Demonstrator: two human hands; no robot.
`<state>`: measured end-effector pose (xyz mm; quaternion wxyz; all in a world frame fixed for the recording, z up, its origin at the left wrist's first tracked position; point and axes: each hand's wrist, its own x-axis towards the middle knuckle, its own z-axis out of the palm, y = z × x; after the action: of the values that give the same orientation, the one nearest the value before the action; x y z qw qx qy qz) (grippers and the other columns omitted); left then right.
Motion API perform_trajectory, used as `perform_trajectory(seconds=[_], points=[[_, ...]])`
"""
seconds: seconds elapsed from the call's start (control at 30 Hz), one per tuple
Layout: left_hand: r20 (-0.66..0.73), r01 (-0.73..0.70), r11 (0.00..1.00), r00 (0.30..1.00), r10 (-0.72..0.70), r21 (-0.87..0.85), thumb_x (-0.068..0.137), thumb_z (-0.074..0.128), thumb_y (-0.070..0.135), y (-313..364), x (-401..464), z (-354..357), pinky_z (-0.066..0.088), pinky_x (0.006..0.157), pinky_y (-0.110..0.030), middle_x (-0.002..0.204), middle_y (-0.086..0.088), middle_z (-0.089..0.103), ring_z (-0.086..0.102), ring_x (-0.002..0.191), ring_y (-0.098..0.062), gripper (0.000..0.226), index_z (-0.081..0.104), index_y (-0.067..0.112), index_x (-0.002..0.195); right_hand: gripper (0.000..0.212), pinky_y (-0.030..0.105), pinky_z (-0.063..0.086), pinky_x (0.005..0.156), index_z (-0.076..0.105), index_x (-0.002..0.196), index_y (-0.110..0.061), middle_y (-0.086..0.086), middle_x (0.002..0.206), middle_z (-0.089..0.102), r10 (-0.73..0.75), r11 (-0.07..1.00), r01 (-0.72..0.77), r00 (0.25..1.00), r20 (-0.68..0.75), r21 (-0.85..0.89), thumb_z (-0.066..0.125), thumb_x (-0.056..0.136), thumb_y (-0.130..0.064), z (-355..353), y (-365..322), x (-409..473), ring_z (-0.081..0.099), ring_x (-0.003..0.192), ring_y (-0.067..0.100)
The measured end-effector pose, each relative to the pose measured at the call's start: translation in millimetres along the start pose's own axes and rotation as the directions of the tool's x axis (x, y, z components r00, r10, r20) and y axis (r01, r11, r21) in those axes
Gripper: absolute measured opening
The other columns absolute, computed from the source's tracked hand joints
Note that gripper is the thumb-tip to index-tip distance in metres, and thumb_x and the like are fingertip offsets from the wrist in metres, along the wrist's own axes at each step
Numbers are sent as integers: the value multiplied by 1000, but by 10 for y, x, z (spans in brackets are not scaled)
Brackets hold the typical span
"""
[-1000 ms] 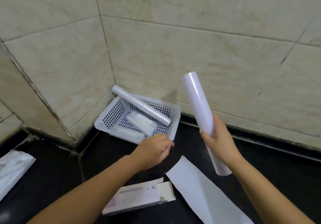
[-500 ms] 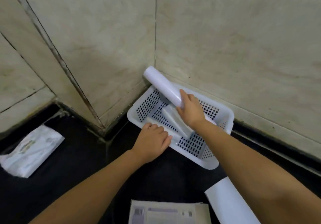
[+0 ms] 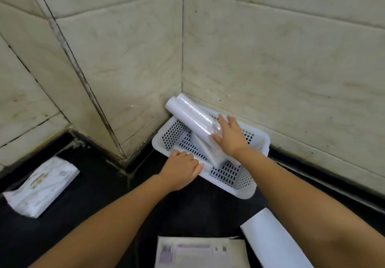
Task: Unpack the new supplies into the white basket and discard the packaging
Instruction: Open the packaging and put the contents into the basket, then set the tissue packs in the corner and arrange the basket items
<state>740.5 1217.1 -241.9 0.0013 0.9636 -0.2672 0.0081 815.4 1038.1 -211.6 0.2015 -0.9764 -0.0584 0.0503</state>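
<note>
Basket (image 3: 248, 190) sits jammed in the tiled corner on the dark counter, white perforated plastic with two glossy white rolls (image 3: 193, 118) angled up over its far-left rim and smaller wrapped packs (image 3: 210, 153) lying flat below. I'd keep your left hand (image 3: 181, 170) pinning the near rim, fingers loosely curled over it, while your right hand (image 3: 230, 137), fingers spread flat on the rolls and not gripping, nudges them down so they don't tip out. Then you've got the flat box (image 3: 200, 252) and white sheet (image 3: 273, 240) near you to bin, I'd guess.
</note>
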Motion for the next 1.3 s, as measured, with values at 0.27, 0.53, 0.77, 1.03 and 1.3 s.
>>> perform_trajectory(seconds=[0.27,0.53,0.77,1.03,1.3], points=[[-81,-83,948,995,60,-309,98,36,34,757,151,-782,39,72,-36,87,-6,58,51,84,-23,34,57,11,83,61,42,26,114,19,149,-13,17,155,21,190,982,-190,958,-216,25,45,97,-31,-1039,693,-1298,23,142,32],[-134,-442,806,895,425,-393,97,37,36,2705,278,-853,45,85,-41,102,-6,63,56,97,-25,35,62,12,101,55,44,35,108,29,147,-16,9,153,30,546,831,-550,774,-319,88,41,97,-37,-1085,1634,-3375,33,138,28],[-36,-651,640,712,702,-409,97,34,40,4467,-150,-604,43,86,-37,101,-1,61,55,97,-22,34,60,19,104,51,44,39,104,35,143,-18,7,149,35,802,584,-791,526,-285,183,40,97,-39,-969,2496,-5289,39,133,28],[111,-659,628,648,753,-415,97,34,41,6303,-530,-368,45,87,-39,110,-4,58,54,103,-23,36,57,17,111,53,46,35,105,36,140,-21,10,149,33,875,409,-907,358,-326,103,49,91,-37,-1193,3543,-6729,35,135,29],[171,-613,762,744,646,-207,94,43,39,6788,-1001,547,39,99,-40,134,-7,47,45,123,-27,41,50,15,126,81,39,41,77,9,147,-31,10,136,36,888,452,-885,435,-147,111,55,83,-51,-1032,4142,-6940,44,117,33]])
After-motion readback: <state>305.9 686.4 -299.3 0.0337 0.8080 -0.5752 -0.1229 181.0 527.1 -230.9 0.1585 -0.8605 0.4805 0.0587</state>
